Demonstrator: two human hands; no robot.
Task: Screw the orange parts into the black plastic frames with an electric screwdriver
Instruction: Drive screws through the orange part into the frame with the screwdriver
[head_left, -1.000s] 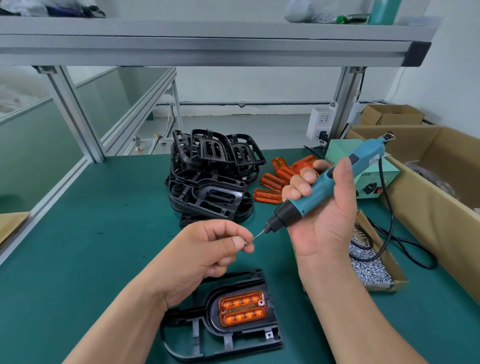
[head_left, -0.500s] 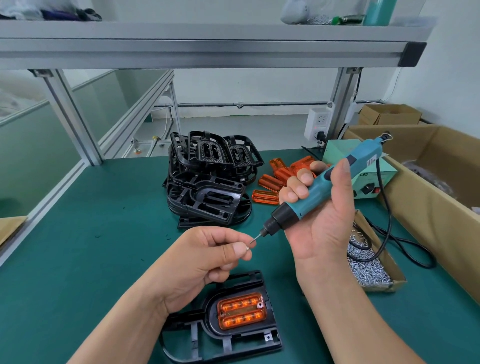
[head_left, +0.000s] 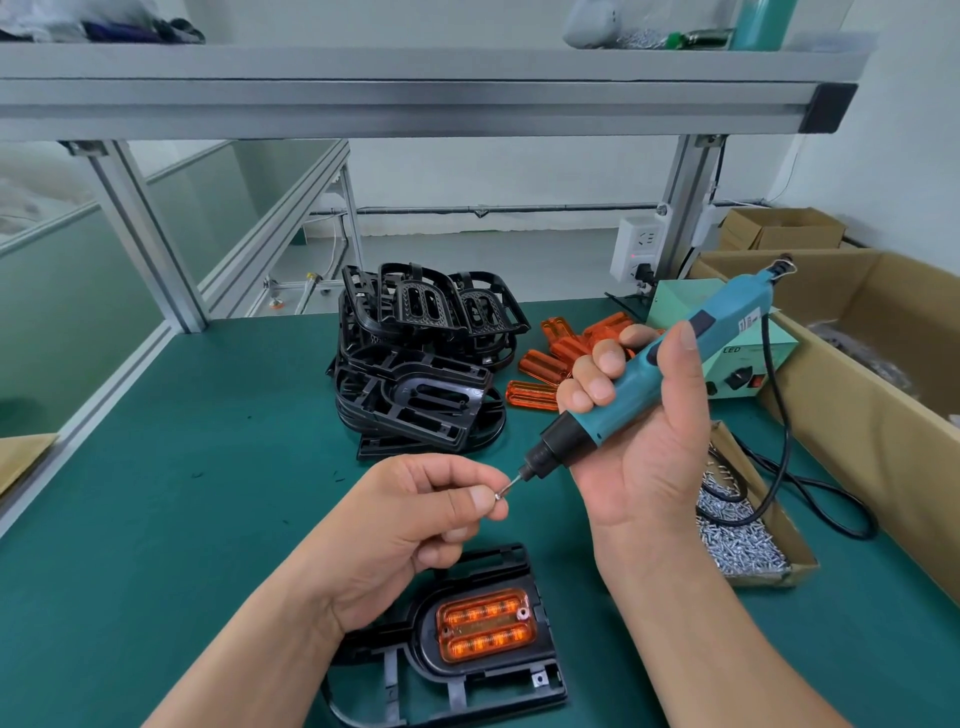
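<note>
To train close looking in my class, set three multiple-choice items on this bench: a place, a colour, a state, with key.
1. Where are the loose orange parts relative to the pile of black frames? A. Left of it. B. On top of it. C. Right of it.
2. What colour is the electric screwdriver handle? A. Red. B. Teal. C. Yellow.
3. What is the left hand doing? A. Pinching a screw at the bit tip. B. Resting open, empty. C. Gripping the screwdriver.
Key: 1 C, they lie to the pile's right; 2 B, the handle in the right hand is teal; 3 A, thumb and forefinger pinch the screw there.
</note>
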